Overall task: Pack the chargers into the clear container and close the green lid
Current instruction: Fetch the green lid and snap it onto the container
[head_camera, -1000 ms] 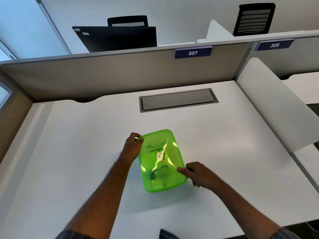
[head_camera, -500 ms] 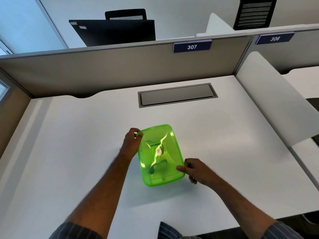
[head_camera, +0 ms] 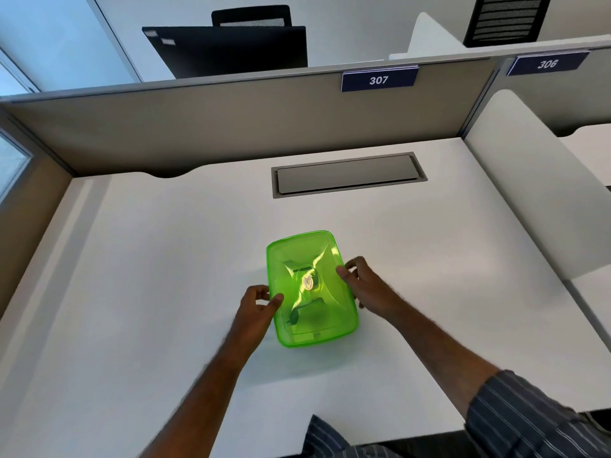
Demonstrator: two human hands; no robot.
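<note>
Translucent green plastic lid point(head_camera: 310, 285): left hand point(head_camera: 256, 307) and right hand point(head_camera: 362, 285) fingers pinch its long edges; press evenly until seated.

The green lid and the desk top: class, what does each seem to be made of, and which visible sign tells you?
Green lid: probably glossy translucent plastic; dark shapes show through it, and bright highlights cross its moulded ridges.
Desk top: apparently white matt laminate or a similar coating; smooth, uniform, with soft shadows and no sharp reflections. Its core cannot be seen.
</note>
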